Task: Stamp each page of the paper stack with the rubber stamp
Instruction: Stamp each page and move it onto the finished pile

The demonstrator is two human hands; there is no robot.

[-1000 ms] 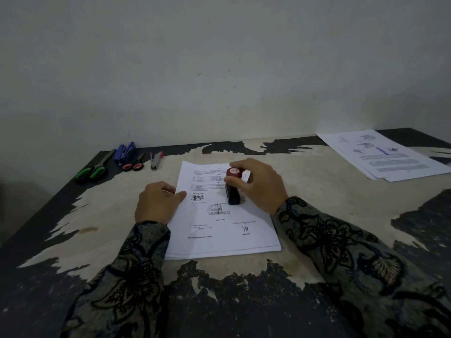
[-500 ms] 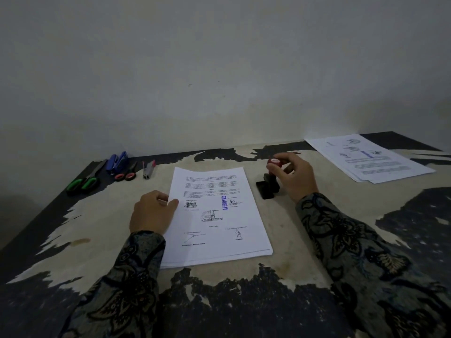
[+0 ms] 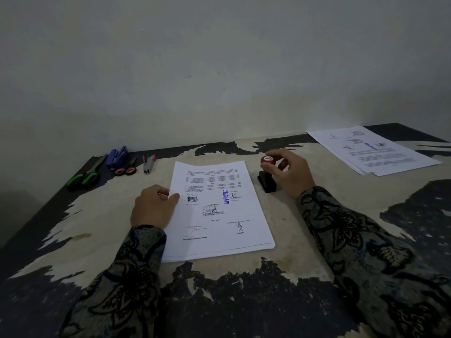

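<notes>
Red-capped rubber stamp (image 3: 267, 175) upright on table (image 3: 305, 230) beside paper stack (image 3: 219, 211), right hand (image 3: 289, 175) grip pinching its knob; left hand (image 3: 153, 207) pinching the stack's edge.

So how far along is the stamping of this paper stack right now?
Done: the top sheet of the white paper stack carries a blue APPROVED mark, and a separate white pile lies far right, also showing a blue mark. In hand: the right hand holds the red-topped black rubber stamp on the table beside the stack; the left hand pinches the sheet's edge. Left: the pages underneath.
</notes>
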